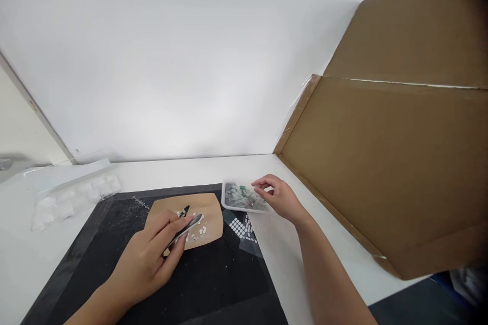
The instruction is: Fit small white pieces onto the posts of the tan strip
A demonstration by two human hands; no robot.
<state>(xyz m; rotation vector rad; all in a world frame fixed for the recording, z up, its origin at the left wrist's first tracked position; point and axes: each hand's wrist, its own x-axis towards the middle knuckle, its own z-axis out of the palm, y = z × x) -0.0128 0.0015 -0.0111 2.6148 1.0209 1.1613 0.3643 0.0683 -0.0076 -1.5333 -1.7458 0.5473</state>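
Over the brown paper sheet point(211, 208), my left hand point(147, 251) pinches a slim, dark grey, pointed strip point(195, 221) between thumb and fingers. The kind of strip is unclear. Small white scraps point(202, 231) and a black bit point(185, 210) lie on the sheet, partly behind that hand. My right hand point(276, 195) is at the right side of a shallow white tray point(244, 209), thumb and index fingertips brought close together. Anything between them is too small to make out. Jumbled clear and greenish pieces point(240, 195) fill the tray.
A black mat point(213, 284) covers much of the white table. Clear film with small white patches point(239, 227) lies below the tray. On the left rests a clear compartment case point(72, 198) with white contents. Folded cardboard point(381, 162) rises along the right; a white wall stands behind.
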